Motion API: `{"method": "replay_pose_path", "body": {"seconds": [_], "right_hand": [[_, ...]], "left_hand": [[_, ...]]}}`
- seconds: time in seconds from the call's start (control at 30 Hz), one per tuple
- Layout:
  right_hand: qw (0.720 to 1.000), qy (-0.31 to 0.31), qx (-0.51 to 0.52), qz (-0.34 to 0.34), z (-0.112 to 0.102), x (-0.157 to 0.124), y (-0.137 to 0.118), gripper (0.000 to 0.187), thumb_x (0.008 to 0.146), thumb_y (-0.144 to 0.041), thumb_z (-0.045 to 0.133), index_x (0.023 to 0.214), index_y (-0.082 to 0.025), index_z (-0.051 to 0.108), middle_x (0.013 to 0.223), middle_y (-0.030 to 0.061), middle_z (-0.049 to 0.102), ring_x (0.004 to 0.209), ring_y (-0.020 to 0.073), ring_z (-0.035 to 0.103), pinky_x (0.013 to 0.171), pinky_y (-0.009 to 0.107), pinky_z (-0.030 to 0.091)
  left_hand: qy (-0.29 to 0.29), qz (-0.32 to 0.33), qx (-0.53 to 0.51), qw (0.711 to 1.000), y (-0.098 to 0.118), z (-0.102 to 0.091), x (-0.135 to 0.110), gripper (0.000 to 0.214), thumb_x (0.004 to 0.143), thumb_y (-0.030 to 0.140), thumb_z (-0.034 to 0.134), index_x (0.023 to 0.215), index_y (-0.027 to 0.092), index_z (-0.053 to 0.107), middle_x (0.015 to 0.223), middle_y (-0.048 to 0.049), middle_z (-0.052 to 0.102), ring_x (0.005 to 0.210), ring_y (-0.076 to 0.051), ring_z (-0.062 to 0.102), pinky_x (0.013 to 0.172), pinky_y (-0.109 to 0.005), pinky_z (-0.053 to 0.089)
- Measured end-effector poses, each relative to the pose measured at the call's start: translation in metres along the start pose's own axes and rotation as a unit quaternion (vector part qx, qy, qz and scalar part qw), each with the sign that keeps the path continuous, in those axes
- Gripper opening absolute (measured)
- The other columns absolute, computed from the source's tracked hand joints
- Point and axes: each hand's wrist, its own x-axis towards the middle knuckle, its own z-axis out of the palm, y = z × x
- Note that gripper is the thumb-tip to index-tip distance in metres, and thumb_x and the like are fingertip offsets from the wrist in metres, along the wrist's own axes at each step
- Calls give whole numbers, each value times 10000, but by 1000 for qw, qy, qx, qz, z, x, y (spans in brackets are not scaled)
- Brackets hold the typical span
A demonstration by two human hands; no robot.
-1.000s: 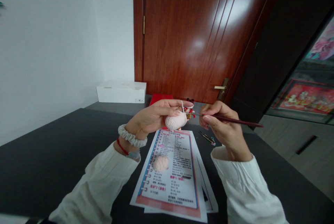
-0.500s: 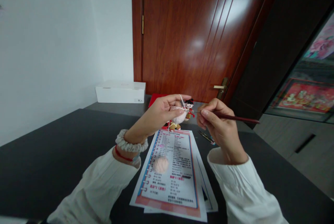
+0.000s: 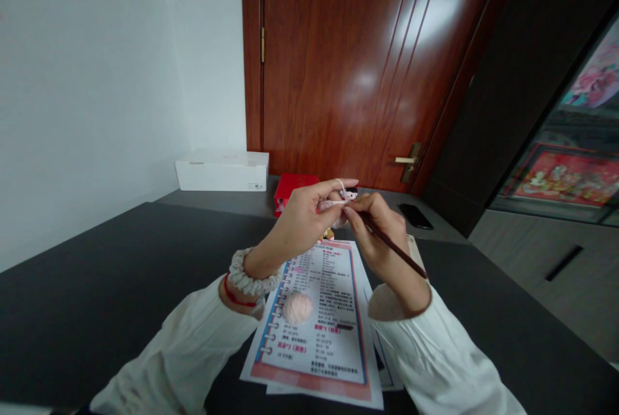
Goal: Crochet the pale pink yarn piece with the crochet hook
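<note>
head view: left hand (image 3: pixel 304 225) curled, fingertips pinching a small pink crocheted piece (image 3: pixel 333 205), which is mostly hidden by the fingers and held above the far edge of a spiral-bound printed sheet (image 3: pixel 329 363). right hand (image 3: pixel 380 241) pinching a dark-handled crochet hook (image 3: pixel 394 249), its tip out of sight beside the piece. a pink crocheted ball (image 3: pixel 297 308) lies on the sheet, which rests on the dark tabletop (image 3: pixel 97 286). beyond the hands: a small doll (image 3: pixel 348 194), a red box (image 3: pixel 293 193) and a phone (image 3: pixel 414 216).
</note>
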Motion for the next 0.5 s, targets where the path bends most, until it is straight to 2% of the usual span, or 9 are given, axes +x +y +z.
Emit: {"method": "replay_pose_path", "body": {"seconds": [0.13, 0.23, 0.37, 0.43, 0.5], "right_hand": [[993, 1, -44, -109, 6, -2, 12, 124, 890, -103, 512, 850, -220, 497, 760, -4, 570, 684, 128, 560, 612, 274, 468], [984, 8, -64, -169, 6, -2, 19, 160, 876, -67, 519, 868, -224, 488, 756, -1, 557, 690, 137, 536, 609, 283, 462], [975, 3, -108, -192, 4, -2, 23, 167, 884, -54, 491, 896, -220, 489, 740, 9, 541, 687, 147, 511, 593, 287, 438], [972, -4, -142, -186, 5, -3, 23, 148, 893, -66, 482, 893, -214, 490, 740, 19, 541, 688, 153, 503, 589, 289, 427], [972, -10, -169, -165, 6, -3, 21, 129, 902, -80, 475, 876, -205, 487, 745, 30, 541, 691, 159, 499, 590, 292, 421]], "left_hand": [[-17, -53, -102, 993, 0, -1, 0, 408, 779, 134, 618, 1186, 122, 599, 663, 42, 538, 594, -77, 503, 573, -212, 394], [-20, -115, -220, 968, -3, 0, 1, 400, 759, 134, 640, 1158, 126, 609, 723, 17, 581, 646, -83, 540, 609, -216, 401], [-5, -163, -302, 939, -9, 4, 3, 363, 745, 107, 637, 1107, 99, 612, 856, -51, 655, 725, -105, 588, 661, -233, 422], [9, -158, -297, 942, -10, 7, 4, 351, 757, 112, 630, 1107, 96, 599, 858, -59, 666, 727, -109, 594, 656, -233, 425], [32, -130, -261, 956, -8, 8, 4, 344, 768, 113, 626, 1110, 104, 591, 777, -25, 649, 695, -102, 581, 642, -227, 421]]}}
